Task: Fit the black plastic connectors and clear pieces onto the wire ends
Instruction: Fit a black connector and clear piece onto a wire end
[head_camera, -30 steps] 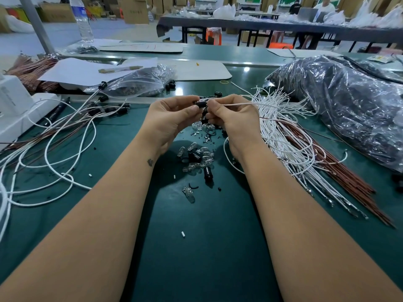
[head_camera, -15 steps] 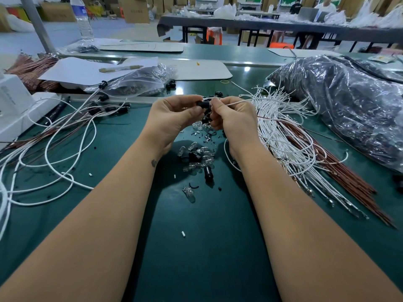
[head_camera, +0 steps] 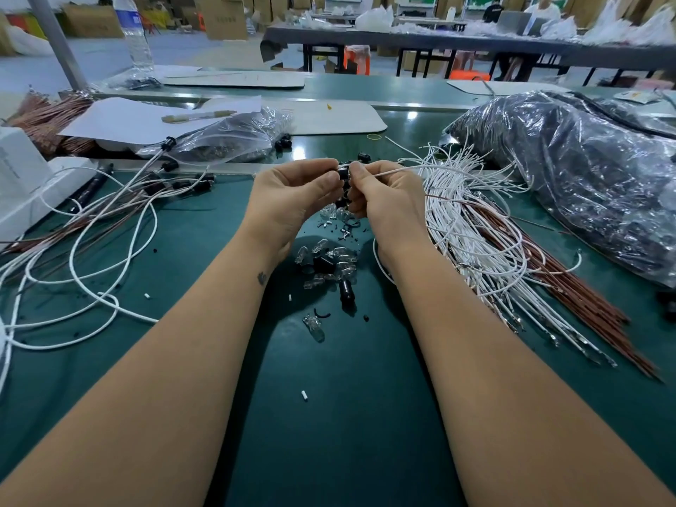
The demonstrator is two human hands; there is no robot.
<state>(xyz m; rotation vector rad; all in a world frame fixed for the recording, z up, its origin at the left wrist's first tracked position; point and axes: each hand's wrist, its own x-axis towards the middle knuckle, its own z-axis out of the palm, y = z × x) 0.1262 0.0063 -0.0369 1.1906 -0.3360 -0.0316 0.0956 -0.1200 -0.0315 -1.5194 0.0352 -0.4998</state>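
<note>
My left hand (head_camera: 292, 195) and my right hand (head_camera: 387, 199) meet above the green table (head_camera: 347, 415), both pinching a small black connector (head_camera: 343, 174) between their fingertips. A white wire (head_camera: 402, 170) runs from the connector to the right, held in my right hand. Below the hands lies a small heap of clear pieces (head_camera: 329, 261) mixed with black connectors (head_camera: 345, 290). A single clear piece (head_camera: 315, 327) lies a little nearer to me. A thick bundle of white wires (head_camera: 475, 228) and brown wires (head_camera: 570, 287) spreads to the right.
Wires with black connectors fitted (head_camera: 109, 221) sprawl at the left beside a white box (head_camera: 22, 184). A clear bag of parts (head_camera: 226, 137) sits behind them. A large dark plastic bag (head_camera: 585, 177) fills the right. A water bottle (head_camera: 135, 34) stands at the far left.
Both hands stayed together at the connector with only slight finger shifts. The white wire end sits closer into the connector.
</note>
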